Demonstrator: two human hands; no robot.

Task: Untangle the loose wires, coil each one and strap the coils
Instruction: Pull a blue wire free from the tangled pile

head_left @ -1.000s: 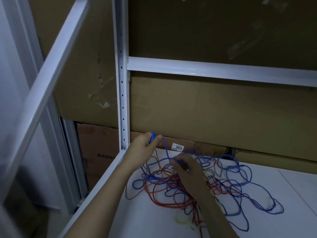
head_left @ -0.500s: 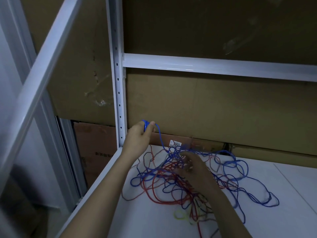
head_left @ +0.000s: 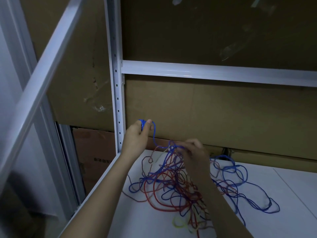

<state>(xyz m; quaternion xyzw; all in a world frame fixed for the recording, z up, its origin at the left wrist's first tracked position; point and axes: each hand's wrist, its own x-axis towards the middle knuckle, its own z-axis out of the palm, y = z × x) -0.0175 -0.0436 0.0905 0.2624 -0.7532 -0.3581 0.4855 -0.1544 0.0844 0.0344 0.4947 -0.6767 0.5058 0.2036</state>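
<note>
A tangle of blue wire (head_left: 229, 170), red wire (head_left: 159, 201) and a yellow wire (head_left: 178, 223) lies on the white shelf (head_left: 137, 220). My left hand (head_left: 137, 136) is raised near the shelf post and grips a small bundle of blue wire between thumb and fingers. A blue strand runs down from it to my right hand (head_left: 193, 157). That hand hovers over the heap's far side and pinches several strands, lifting them off the shelf; it is motion-blurred.
A white perforated upright post (head_left: 116, 86) stands just left of my left hand, with a white crossbeam (head_left: 214, 73) above. Brown cardboard boxes (head_left: 223, 121) close off the back. The shelf's left edge (head_left: 96, 182) drops off to the floor.
My left hand has risen with the blue wire. My right hand moved up and back from the heap, drawing several strands upward with it.
</note>
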